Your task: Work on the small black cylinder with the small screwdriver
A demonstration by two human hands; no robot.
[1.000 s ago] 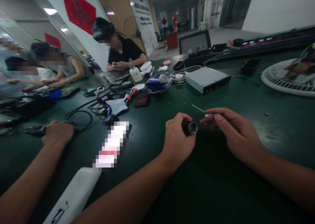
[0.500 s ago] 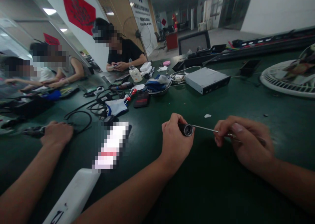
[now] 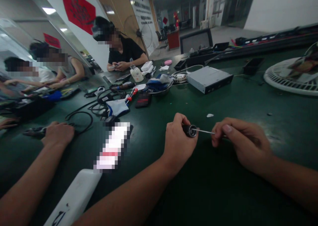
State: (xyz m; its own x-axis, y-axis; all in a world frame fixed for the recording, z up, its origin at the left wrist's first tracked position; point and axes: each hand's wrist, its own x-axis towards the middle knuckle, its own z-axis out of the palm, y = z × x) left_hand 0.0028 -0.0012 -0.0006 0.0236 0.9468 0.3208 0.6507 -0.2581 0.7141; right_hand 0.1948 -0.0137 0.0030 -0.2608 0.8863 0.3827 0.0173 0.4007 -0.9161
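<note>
My left hand (image 3: 180,146) is closed around a short black cylinder (image 3: 186,130) that looks like a small flashlight. Its round, recessed end, with a shiny rim, faces right and towards me. Between the bent fingers of my right hand (image 3: 242,138) is a thin metal-shafted tool (image 3: 205,131). The shaft points left, and its tip reaches into the cylinder's end. My fingers hide the rear of the tool, so its exact kind is unclear. Both hands are just above the dark green table (image 3: 223,193).
Another person's hand (image 3: 58,133) rests on a dark device at left. Nearby lie a phone (image 3: 113,146) and a white long object (image 3: 74,196). Cables (image 3: 99,100), a metal drive box (image 3: 208,79) and a white fan grille (image 3: 285,80) sit farther back. People sit across the table.
My right hand has shifted left with the tool, and the tip has gone from the cylinder's rim into its end. My left hand has moved slightly right.
</note>
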